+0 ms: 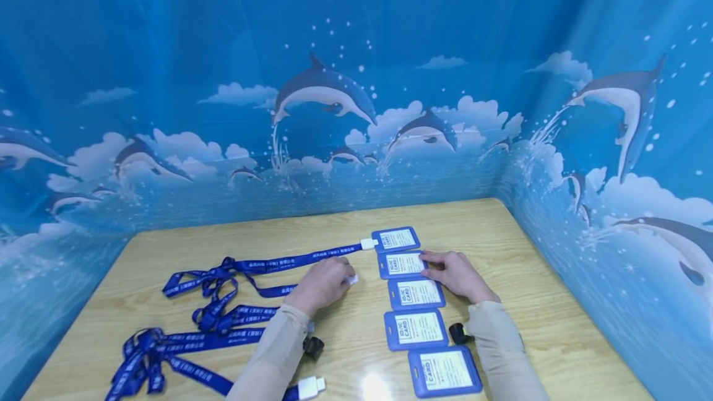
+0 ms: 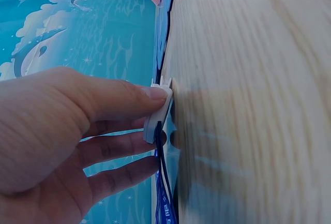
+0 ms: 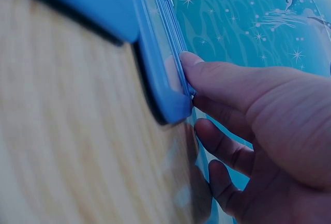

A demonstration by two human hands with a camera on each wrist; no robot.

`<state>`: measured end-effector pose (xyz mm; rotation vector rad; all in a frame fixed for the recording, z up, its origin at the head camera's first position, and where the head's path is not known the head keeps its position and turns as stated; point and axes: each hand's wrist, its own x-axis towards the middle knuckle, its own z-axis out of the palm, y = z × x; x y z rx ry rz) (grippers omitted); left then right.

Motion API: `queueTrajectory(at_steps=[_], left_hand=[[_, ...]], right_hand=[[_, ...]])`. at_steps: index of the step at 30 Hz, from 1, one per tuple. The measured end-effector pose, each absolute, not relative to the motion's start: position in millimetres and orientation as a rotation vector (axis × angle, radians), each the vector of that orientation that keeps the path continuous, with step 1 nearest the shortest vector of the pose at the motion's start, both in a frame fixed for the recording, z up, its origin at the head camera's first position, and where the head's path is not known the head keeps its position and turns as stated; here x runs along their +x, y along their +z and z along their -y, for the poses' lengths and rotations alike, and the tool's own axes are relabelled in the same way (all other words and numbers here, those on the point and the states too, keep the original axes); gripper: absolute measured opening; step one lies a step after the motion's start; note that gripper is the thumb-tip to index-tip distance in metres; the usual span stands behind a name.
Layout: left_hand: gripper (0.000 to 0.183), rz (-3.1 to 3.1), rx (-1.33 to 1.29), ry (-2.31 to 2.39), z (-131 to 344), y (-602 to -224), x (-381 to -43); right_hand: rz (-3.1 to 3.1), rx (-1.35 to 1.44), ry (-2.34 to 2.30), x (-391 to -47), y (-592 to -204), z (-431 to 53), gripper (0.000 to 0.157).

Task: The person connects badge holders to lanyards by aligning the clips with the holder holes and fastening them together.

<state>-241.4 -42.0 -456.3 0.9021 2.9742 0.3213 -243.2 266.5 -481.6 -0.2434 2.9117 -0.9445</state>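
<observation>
My left hand (image 1: 322, 284) pinches the white plastic clip (image 2: 159, 111) of a blue lanyard between thumb and fingers, low over the table. The strap (image 2: 164, 203) trails down from the clip in the left wrist view. My right hand (image 1: 458, 275) holds the right edge of a blue ID card holder (image 1: 384, 267), second from the back, with thumb and forefinger at the edge. Its slotted end faces the clip, a short gap apart. Behind it, the farthest card holder (image 1: 413, 237) has another lanyard's white clip (image 1: 368, 244) at its slot.
More card holders (image 1: 393, 333) lie in a column toward the front. Bunched blue lanyards (image 1: 150, 340) spread over the left of the wooden table (image 1: 356, 333); one white clip (image 1: 308, 387) lies near the front. A dolphin-printed curtain (image 1: 223, 190) borders the back and sides.
</observation>
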Motion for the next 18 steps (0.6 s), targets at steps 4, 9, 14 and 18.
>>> queueTrajectory(at_steps=[4,9,14,18], left_hand=[[0.021,-2.972,0.891,0.315,41.9,-455.8,-241.4],[0.021,-2.973,0.873,0.302,41.9,-455.3,-241.8],[0.022,-2.972,0.867,0.302,42.2,-454.7,-241.0],[0.022,-2.971,0.862,0.308,42.2,-454.8,-241.1]], right_hand=[[-2.905,-0.244,-0.94,-242.8,-480.8,-266.4,0.043],[-2.902,-0.24,-0.934,-242.4,-478.9,-266.3,0.043],[-2.9,-0.242,-0.929,-241.9,-478.3,-266.3,0.043],[-2.902,-0.245,-0.927,-241.8,-478.7,-266.6,0.043]])
